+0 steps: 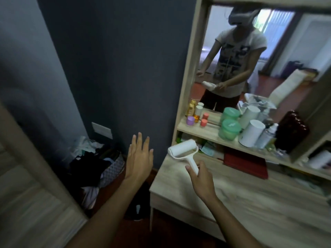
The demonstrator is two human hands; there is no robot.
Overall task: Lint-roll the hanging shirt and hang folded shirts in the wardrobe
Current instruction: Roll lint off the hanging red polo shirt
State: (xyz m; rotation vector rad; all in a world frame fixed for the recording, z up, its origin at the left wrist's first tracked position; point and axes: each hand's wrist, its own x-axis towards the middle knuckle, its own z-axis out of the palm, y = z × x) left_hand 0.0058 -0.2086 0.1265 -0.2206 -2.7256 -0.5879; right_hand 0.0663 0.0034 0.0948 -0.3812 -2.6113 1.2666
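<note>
My right hand [202, 179] grips the handle of a white lint roller [182, 149], holding it above the left end of a light wooden dressing table [250, 208]. The roller head points up and to the left. To its left, my left hand [139, 158] hovers in the air with fingers straight and spread, holding nothing, in front of the dark blue wall. No hanging shirt or folded shirts show in this view. A pale wooden panel [26, 176], perhaps a wardrobe door, fills the lower left.
A mirror [250, 59] above the table reflects a person holding the roller. The shelf [206, 133] below it carries jars, bottles and white cylinders. A basket of dark clothes [100, 167] stands on the floor by the wall, under a wall socket [102, 130].
</note>
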